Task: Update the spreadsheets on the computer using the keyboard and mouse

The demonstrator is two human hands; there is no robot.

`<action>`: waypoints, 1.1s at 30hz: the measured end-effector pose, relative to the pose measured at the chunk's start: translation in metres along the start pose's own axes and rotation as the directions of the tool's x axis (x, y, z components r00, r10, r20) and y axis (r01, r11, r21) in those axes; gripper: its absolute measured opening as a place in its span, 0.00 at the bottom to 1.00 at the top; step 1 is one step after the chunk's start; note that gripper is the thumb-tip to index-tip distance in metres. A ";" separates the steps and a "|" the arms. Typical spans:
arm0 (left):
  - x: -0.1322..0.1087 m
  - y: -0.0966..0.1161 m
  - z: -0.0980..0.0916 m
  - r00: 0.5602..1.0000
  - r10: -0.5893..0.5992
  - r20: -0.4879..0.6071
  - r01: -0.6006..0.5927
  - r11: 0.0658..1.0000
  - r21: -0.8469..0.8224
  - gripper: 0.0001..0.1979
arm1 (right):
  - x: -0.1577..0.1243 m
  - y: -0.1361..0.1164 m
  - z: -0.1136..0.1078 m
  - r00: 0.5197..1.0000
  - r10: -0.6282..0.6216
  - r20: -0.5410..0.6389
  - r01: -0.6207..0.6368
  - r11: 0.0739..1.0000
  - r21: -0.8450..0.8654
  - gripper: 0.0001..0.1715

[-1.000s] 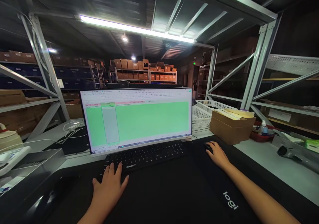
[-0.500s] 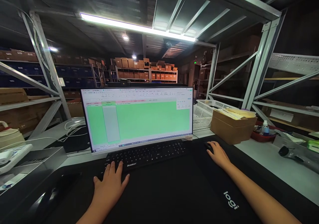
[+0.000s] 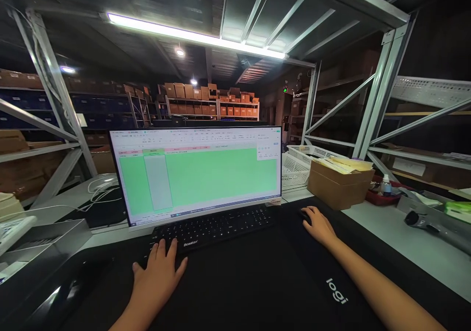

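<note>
I sit at a desk facing a monitor (image 3: 198, 171) that shows a green spreadsheet. A black keyboard (image 3: 217, 225) lies just under it on a black desk mat (image 3: 257, 282). My left hand (image 3: 156, 274) lies flat with its fingers spread, the tips touching the keyboard's left front edge. My right hand (image 3: 319, 225) is curled over a black mouse (image 3: 304, 216) at the right of the keyboard; most of the mouse is hidden under the fingers.
An open cardboard box (image 3: 340, 186) with papers stands right of the monitor, white mesh baskets (image 3: 300, 166) behind it. A handheld scanner (image 3: 427, 223) lies far right. A grey tray (image 3: 44, 242) and cables (image 3: 99, 188) sit at the left. Metal shelving frames surround the desk.
A small panel has opened at the upper right of the spreadsheet. My view has shifted slightly; both hands stay where they were.
</note>
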State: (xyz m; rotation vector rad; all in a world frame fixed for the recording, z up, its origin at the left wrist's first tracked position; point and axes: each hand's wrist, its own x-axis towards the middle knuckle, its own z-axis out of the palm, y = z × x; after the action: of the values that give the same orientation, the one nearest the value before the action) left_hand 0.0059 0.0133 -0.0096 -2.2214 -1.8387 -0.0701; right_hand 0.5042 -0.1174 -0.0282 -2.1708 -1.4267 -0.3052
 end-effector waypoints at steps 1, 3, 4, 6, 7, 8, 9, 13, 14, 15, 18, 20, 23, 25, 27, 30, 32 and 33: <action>-0.001 0.000 -0.001 1.000 0.001 0.003 -0.001 1.000 0.006 0.34 | 0.000 -0.001 -0.001 1.000 0.003 0.003 -0.003 1.000 -0.006 0.27; -0.002 0.001 -0.004 1.000 0.001 0.011 -0.001 1.000 0.024 0.34 | -0.001 -0.002 -0.002 1.000 0.012 0.010 -0.012 1.000 -0.015 0.26; -0.003 0.001 -0.005 1.000 0.001 0.017 -0.001 0.999 0.035 0.34 | -0.001 -0.002 -0.002 1.000 0.015 0.012 -0.015 1.000 -0.016 0.26; -0.005 0.002 -0.008 1.000 0.002 0.026 -0.004 0.998 0.057 0.34 | -0.001 -0.001 -0.002 1.000 0.014 0.008 -0.014 1.000 -0.013 0.26; -0.005 0.002 -0.008 1.000 0.002 0.031 -0.004 0.998 0.066 0.34 | -0.001 -0.001 -0.001 1.000 0.013 0.004 -0.013 1.000 -0.010 0.26; -0.005 0.002 -0.009 0.999 0.002 0.035 -0.005 0.997 0.073 0.34 | -0.001 0.000 0.000 1.000 0.011 -0.001 -0.011 1.000 -0.007 0.26; -0.004 0.002 -0.009 0.999 0.002 0.036 -0.005 0.997 0.077 0.34 | 0.000 0.000 0.000 1.000 0.009 -0.004 -0.009 1.000 -0.004 0.26; -0.003 0.002 -0.008 0.999 -0.007 0.047 0.004 0.997 0.080 0.34 | -0.001 0.000 0.000 1.000 0.004 -0.008 -0.004 1.000 0.000 0.27; -0.002 0.002 -0.008 0.999 -0.009 0.051 0.005 0.997 0.073 0.34 | -0.001 0.000 -0.001 1.000 0.001 -0.006 -0.001 1.000 0.000 0.27; -0.002 0.002 -0.008 0.998 -0.009 0.055 0.005 0.998 0.063 0.34 | -0.001 0.000 -0.001 1.000 -0.002 -0.003 0.002 1.000 0.001 0.27; -0.003 0.002 -0.008 0.998 -0.003 0.056 0.001 0.999 0.034 0.34 | -0.002 -0.001 -0.003 0.999 -0.026 0.022 0.026 1.000 0.011 0.27; -0.003 0.001 -0.008 0.999 0.001 0.042 -0.002 1.000 0.026 0.34 | -0.003 -0.001 -0.004 0.998 -0.044 0.037 0.044 0.999 0.024 0.27; -0.005 0.002 -0.010 0.999 0.000 0.035 0.000 1.000 0.015 0.34 | -0.003 -0.002 -0.005 0.997 -0.064 0.045 0.063 0.997 0.033 0.27; -0.006 0.002 -0.012 0.999 -0.001 0.037 0.001 1.000 0.005 0.34 | -0.003 -0.002 -0.005 0.997 -0.070 0.044 0.069 0.997 0.028 0.26; -0.008 0.003 -0.014 1.000 0.004 0.027 -0.004 1.000 -0.008 0.34 | -0.003 0.000 -0.003 0.996 -0.076 0.036 0.075 0.997 0.025 0.26; -0.009 0.004 -0.015 1.000 0.013 0.005 -0.013 0.999 -0.035 0.33 | -0.003 0.004 0.001 0.995 -0.095 0.025 0.095 0.995 0.025 0.25; -0.008 0.003 -0.015 1.000 0.014 0.001 -0.014 0.998 -0.057 0.34 | -0.002 0.007 0.005 0.995 -0.099 0.019 0.098 0.995 0.022 0.25; -0.008 0.003 -0.014 1.000 0.010 0.004 -0.010 0.998 -0.064 0.34 | -0.002 0.008 0.006 0.995 -0.098 0.016 0.097 0.995 0.020 0.25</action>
State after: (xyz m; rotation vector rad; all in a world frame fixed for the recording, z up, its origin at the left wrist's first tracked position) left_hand 0.0089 0.0017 0.0016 -2.2746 -1.8525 -0.1239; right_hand 0.5105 -0.1179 -0.0366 -2.0972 -1.5420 -0.3074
